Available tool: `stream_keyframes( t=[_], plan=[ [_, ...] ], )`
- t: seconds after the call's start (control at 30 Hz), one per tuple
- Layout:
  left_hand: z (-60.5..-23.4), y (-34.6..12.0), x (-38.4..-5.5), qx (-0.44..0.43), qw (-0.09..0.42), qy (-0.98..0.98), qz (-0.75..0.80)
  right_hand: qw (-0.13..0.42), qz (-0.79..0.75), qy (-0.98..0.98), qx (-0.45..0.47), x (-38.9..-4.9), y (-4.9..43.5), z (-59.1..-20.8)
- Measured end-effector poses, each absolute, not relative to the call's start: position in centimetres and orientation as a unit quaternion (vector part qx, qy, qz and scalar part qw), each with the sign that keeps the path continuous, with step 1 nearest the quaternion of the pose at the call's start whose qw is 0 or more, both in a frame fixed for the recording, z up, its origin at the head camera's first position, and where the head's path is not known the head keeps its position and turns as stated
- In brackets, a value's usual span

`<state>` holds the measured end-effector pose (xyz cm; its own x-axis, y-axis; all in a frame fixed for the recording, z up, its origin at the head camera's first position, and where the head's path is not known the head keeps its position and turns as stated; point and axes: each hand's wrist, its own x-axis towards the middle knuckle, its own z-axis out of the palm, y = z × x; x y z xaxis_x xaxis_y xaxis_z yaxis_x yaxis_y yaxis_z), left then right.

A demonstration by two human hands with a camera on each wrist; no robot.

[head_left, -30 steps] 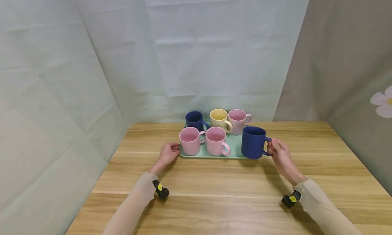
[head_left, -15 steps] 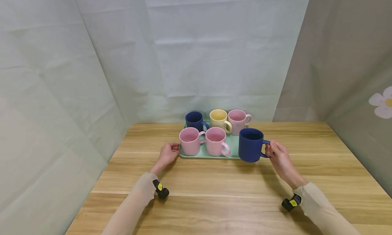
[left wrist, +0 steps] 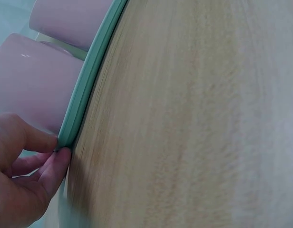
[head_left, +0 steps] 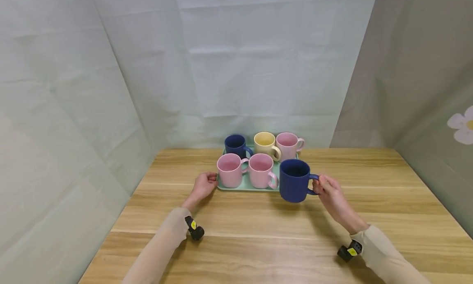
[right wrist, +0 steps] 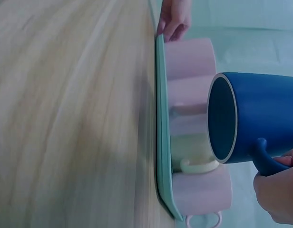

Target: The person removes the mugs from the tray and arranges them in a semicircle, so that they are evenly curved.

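Observation:
My right hand holds a dark blue mug by its handle, upright and raised over the tray's front right part. In the right wrist view the blue mug shows its pale rim, with fingers curled at the handle. My left hand pinches the front left corner of the mint green tray; in the left wrist view, thumb and fingers meet at the tray's rim. Two pink mugs stand in the tray's front row, handles to the right.
Behind them on the tray stand another dark blue mug, a cream yellow mug and a pink mug. The tray lies on a wooden table, near its back edge, before a pale cloth backdrop.
My right hand has carried the blue mug to the left and nearer to me, past the tray's front edge in view. The left hand stays at the tray corner.

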<state>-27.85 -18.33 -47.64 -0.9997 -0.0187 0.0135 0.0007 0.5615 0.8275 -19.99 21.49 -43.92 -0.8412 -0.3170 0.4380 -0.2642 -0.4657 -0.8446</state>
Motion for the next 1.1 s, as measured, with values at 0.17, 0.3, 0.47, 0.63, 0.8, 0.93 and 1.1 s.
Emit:
stream_keyframes(
  t=[0.17,0.3,0.47,0.63,0.8,0.93,1.1],
  plan=[
    [-47.9,-18.4,-27.9,-0.007,0.024,-0.882,-0.470,0.044,-0.805,0.516,-0.289,-19.5,20.7,-44.0],
    [-47.9,-18.4,-27.9,-0.007,0.028,-0.882,-0.470,0.076,-0.803,0.518,-0.283,-19.2,20.2,-44.2],
    [-47.9,-18.5,-28.0,-0.008,0.029,-0.883,-0.469,0.096,-0.796,0.528,-0.279,-18.9,19.3,-44.2],
    [-47.9,-18.4,-27.9,-0.004,0.024,-0.882,-0.471,0.106,-0.787,0.530,-0.298,-18.7,18.4,-44.1],
    [-47.9,-18.4,-27.8,0.003,0.018,-0.882,-0.471,0.122,-0.782,0.524,-0.315,-18.5,17.7,-43.8],
    [-48.0,-18.4,-27.9,0.000,0.020,-0.879,-0.476,0.138,-0.779,0.520,-0.323,-18.4,17.0,-43.7],
    [-47.9,-18.3,-27.8,0.001,0.019,-0.879,-0.476,0.150,-0.772,0.523,-0.329,-18.5,16.0,-44.2]
  ],
)
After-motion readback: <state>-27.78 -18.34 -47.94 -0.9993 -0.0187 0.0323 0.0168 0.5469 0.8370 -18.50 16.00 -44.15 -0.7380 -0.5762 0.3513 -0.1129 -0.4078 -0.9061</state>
